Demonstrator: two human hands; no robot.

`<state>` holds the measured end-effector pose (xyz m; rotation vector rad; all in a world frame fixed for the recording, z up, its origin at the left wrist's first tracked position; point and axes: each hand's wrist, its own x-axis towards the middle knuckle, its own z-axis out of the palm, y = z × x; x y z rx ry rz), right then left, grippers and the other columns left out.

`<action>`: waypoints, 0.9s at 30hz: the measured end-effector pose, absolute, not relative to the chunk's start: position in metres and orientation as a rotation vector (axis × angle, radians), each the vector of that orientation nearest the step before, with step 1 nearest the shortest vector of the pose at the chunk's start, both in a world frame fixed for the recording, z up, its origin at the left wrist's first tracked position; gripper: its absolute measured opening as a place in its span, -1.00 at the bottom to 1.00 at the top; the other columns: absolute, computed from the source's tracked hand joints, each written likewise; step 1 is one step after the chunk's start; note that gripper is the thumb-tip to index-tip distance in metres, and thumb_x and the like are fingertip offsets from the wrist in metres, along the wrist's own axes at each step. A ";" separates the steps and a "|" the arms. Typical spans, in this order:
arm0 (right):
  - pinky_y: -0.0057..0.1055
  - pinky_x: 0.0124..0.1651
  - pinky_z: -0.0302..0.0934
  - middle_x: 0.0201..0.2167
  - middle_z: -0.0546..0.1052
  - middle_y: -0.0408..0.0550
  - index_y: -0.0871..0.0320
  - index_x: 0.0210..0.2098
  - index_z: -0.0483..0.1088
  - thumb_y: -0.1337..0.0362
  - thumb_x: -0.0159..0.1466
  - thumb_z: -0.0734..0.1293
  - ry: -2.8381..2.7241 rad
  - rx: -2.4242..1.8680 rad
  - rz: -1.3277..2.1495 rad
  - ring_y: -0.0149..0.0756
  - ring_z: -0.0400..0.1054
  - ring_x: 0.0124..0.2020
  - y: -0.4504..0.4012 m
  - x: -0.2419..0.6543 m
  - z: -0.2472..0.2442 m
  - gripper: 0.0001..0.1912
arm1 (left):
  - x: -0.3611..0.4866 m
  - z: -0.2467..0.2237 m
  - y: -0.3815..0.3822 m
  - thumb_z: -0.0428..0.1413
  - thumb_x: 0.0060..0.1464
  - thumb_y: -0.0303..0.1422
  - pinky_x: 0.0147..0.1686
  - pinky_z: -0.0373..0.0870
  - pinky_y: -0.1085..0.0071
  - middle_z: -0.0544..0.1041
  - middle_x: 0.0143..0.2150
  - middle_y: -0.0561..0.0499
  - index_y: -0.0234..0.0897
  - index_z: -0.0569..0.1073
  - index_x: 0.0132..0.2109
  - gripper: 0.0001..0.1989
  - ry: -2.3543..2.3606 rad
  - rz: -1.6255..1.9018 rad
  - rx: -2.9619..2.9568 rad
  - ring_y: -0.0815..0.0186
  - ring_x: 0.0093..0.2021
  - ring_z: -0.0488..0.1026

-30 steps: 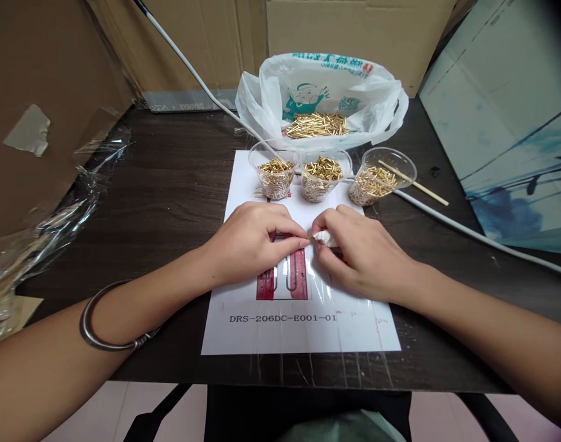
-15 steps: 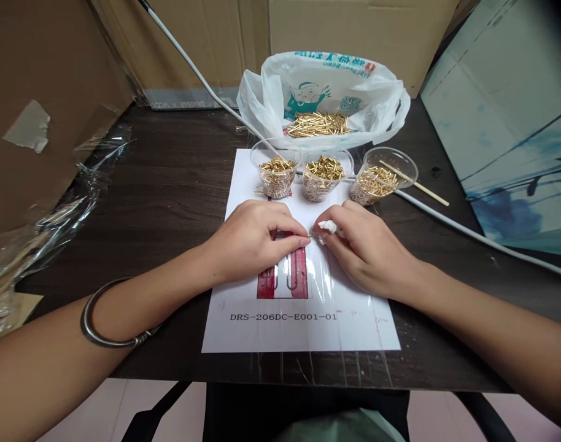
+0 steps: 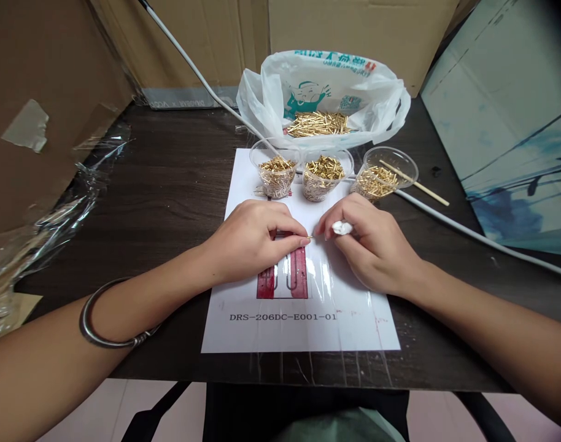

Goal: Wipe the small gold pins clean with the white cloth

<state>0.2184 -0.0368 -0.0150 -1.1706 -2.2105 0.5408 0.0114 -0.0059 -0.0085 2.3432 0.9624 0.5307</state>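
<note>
My left hand [image 3: 262, 240] rests over the printed sheet [image 3: 253, 334], its thumb and index finger closed on a small gold-coloured metal pin [image 3: 310, 237]. The pin's tip points right, out past the fingertips. Just across from it is my right hand [image 3: 372, 242], its fingers curled around a crumpled white wad [image 3: 342, 228] that looks like tissue. My right fingertips are slightly apart from the pin. Partly hidden under my left hand lies a red and white printed picture [image 3: 297, 279] on the sheet.
Behind my hands stand three clear plastic cups, the left [image 3: 275, 184], middle [image 3: 321, 187] and right [image 3: 377, 181], with small gold pieces. A thin stick [image 3: 434, 193] leans in the right cup. Farther back are a white plastic bag [image 3: 257, 104] of gold pins and a white cable [image 3: 483, 239].
My right hand has drawn a little to the right, away from the pin, taking the white wad with it. More of the pin now shows. My left hand stays in place.
</note>
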 end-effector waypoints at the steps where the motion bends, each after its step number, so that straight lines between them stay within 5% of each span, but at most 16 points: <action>1: -0.31 -0.23 0.08 -0.44 0.35 -0.07 0.18 -0.40 0.26 0.47 0.16 0.13 -2.208 -1.187 0.546 -0.29 0.20 -0.32 -0.037 0.219 -0.015 -0.87 | 0.012 -0.009 -0.006 0.15 0.08 -0.34 -0.34 0.28 0.43 0.53 -0.40 0.03 -0.24 0.62 -0.28 -0.85 0.967 0.533 2.343 0.39 -0.39 0.41; 5: -0.25 -0.25 0.02 -0.44 0.29 -0.08 0.16 -0.38 0.17 0.34 0.18 0.11 -2.332 -1.263 0.550 -0.27 0.13 -0.37 -0.037 0.219 -0.013 -0.96 | 0.011 -0.009 -0.006 0.15 0.07 -0.34 -0.34 0.28 0.42 0.54 -0.40 0.03 -0.24 0.62 -0.28 -0.85 0.972 0.529 2.337 0.38 -0.38 0.41; 9: -0.20 -0.24 -0.03 -0.46 0.24 -0.07 0.14 -0.39 0.14 0.14 0.32 -0.05 -2.409 -1.298 0.509 -0.24 0.08 -0.38 -0.038 0.215 -0.012 -0.70 | 0.011 -0.009 -0.007 0.15 0.07 -0.35 -0.34 0.28 0.42 0.53 -0.40 0.03 -0.23 0.62 -0.28 -0.85 0.971 0.529 2.333 0.38 -0.38 0.40; 27: -0.20 -0.17 0.01 -0.35 0.31 -0.07 0.13 -0.29 0.13 0.20 0.36 0.04 -2.360 -1.362 0.576 -0.23 0.15 -0.29 -0.040 0.211 -0.016 -0.83 | 0.010 -0.010 -0.007 0.14 0.07 -0.37 -0.35 0.32 0.44 0.56 -0.40 0.02 -0.21 0.62 -0.27 -0.85 0.930 0.576 2.332 0.37 -0.39 0.43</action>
